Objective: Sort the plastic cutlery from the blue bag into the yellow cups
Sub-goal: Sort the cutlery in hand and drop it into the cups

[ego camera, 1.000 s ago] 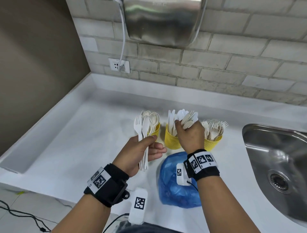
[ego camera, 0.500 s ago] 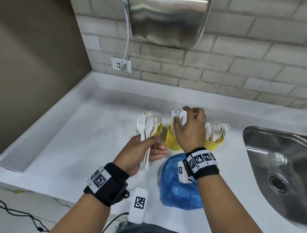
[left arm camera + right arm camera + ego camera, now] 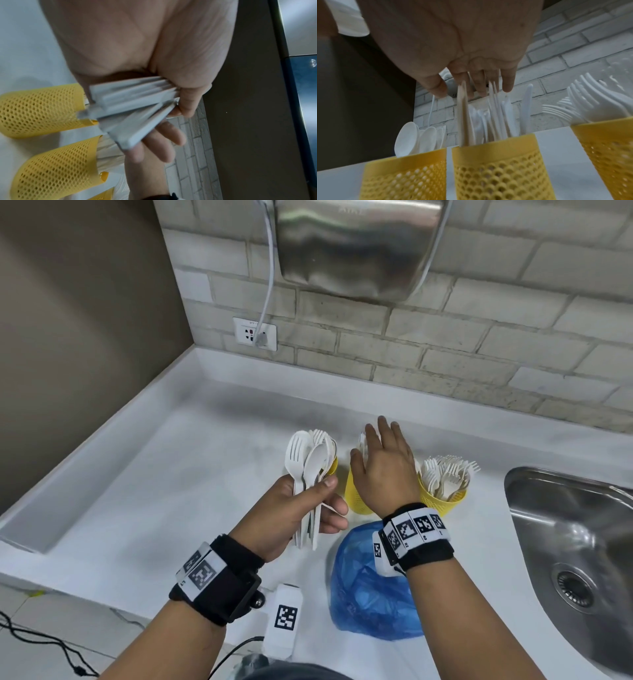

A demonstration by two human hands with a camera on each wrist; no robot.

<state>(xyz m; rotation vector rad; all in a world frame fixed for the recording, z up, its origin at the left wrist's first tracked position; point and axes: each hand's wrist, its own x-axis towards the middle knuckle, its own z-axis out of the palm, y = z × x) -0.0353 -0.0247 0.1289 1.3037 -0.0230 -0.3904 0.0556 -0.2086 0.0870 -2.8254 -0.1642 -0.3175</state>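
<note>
A bundle of cutlery [image 3: 308, 474] is clamped by the left hand [image 3: 294, 515]; the right hand [image 3: 380, 470] is held flat, fingers [image 3: 508, 82] straight, over the middle cup [image 3: 501, 166].

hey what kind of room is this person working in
Probably a washroom or pantry counter: a steel hand dryer hangs on the brick wall, and a steel sink is set into the white counter.
</note>
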